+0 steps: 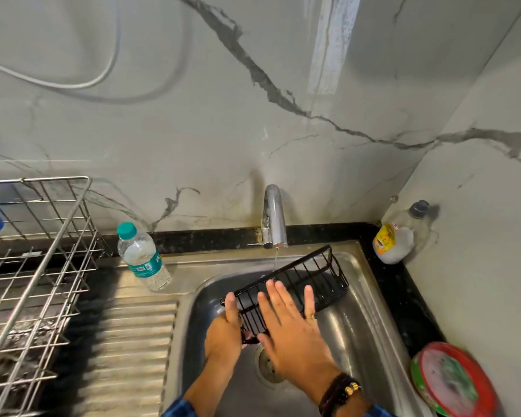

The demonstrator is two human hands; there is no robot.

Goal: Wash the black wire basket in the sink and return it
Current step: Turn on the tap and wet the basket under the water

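Backdrop: grey-veined marble wall (193, 115) behind a black stone counter edge.
Sink: stainless steel basin (361, 326) with a ribbed drainboard (127, 341) on its left and a round drain (266, 368) below the hands.
Tap: chrome curved spout (273, 218), letting a thin stream of water (275, 260) fall onto the basket.
Basket: black rectangular wire basket (319, 278), held tilted above the basin under the spout.
Left hand (226, 329): clamped on the basket's near end, thumb up along the wires.
Right hand (292, 329): flat, fingers straight and spread, laid against the basket's long side.
Left of sink: clear plastic water bottle with teal cap (142, 257); steel wire dish rack (36, 266).
Right corner: clear bottle with yellow label (397, 236); red-rimmed round tub (454, 383) nearer the camera.
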